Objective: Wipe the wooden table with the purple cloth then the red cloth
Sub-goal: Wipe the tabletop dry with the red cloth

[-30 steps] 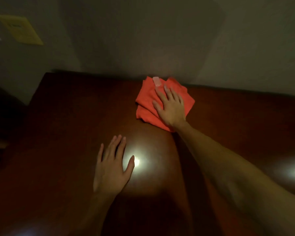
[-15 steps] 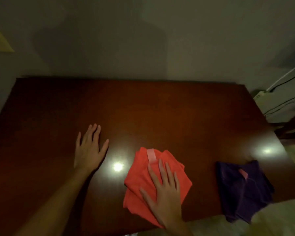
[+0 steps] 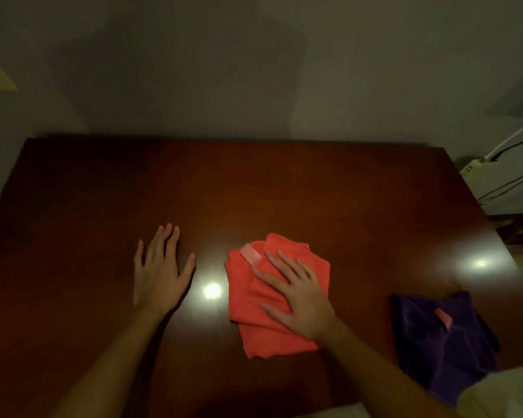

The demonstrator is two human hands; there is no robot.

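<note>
A person's right hand (image 3: 299, 292) presses flat-fingered on the red cloth (image 3: 272, 297) at lower centre, left hand (image 3: 159, 271) resting open beside it on the wooden table (image 3: 254, 188).

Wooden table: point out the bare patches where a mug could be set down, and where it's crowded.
The wooden table is bare across its whole far half, from the wall edge down to the hands, and left of the left hand. A narrower patch lies between the red cloth and the purple cloth. The near middle is crowded: the right hand presses the red cloth.
</note>
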